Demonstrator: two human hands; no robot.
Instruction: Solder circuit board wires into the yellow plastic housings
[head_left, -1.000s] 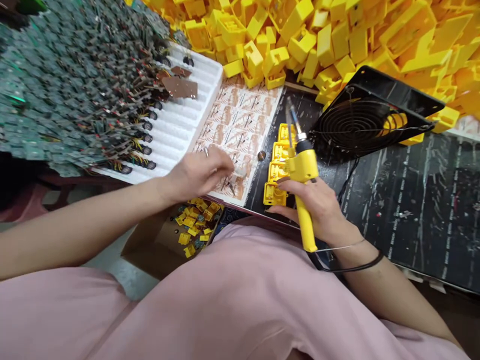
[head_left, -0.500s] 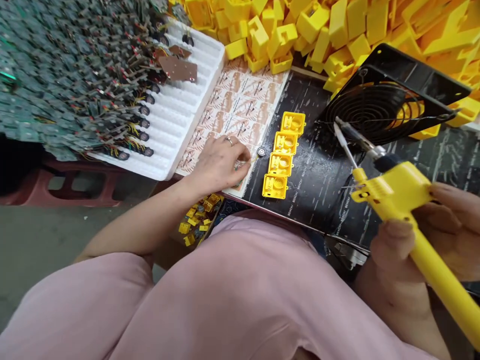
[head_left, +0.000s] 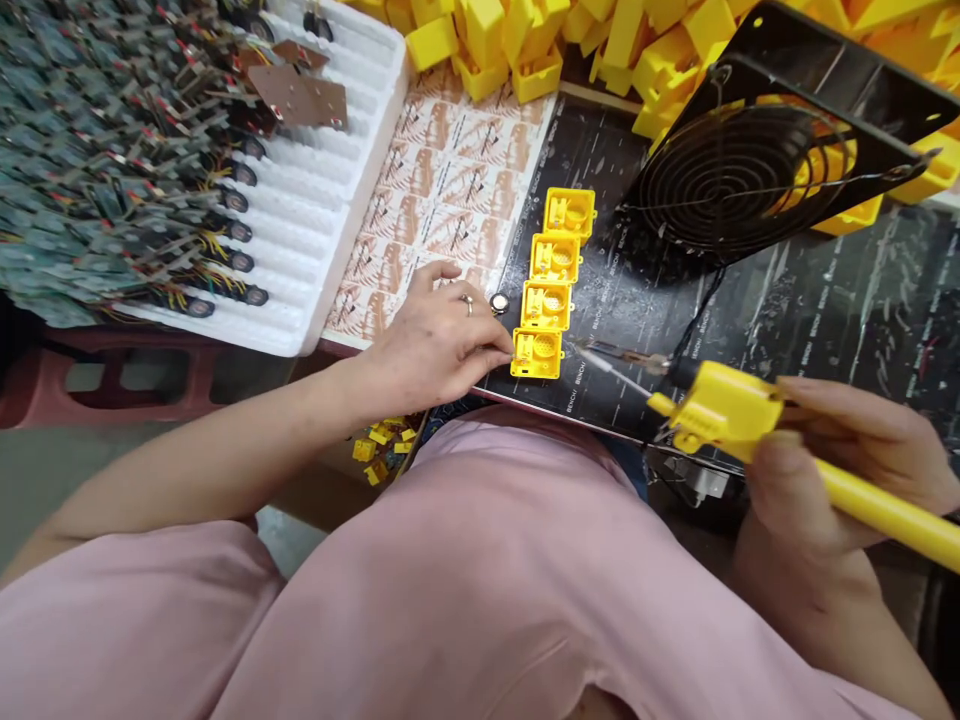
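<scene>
Several small yellow plastic housings (head_left: 556, 258) stand in a slanted row on the black bench top. My left hand (head_left: 442, 335) is closed in a pinch at the left edge of the nearest housing (head_left: 537, 354); whatever the fingertips hold is hidden. A small round metal-faced part (head_left: 499, 303) lies just beyond its knuckles. In my right hand (head_left: 847, 470) is a yellow soldering iron (head_left: 727, 405) with a thin feed tube beside the tip. Its tip points left, close to the right side of the nearest housing; I cannot tell whether they touch.
A black fan (head_left: 750, 190) with a wire guard stands on the right. Yellow cases (head_left: 645, 40) are heaped behind. To the left, a white foam tray (head_left: 330, 220) carries many wired circuit boards (head_left: 112, 180). A patterned sheet (head_left: 450, 170) covers part of the bench.
The soldering iron has moved left and nearer, from in front of the fan to beside the nearest housing. My left hand has shifted right to that housing. The view has shifted slightly.
</scene>
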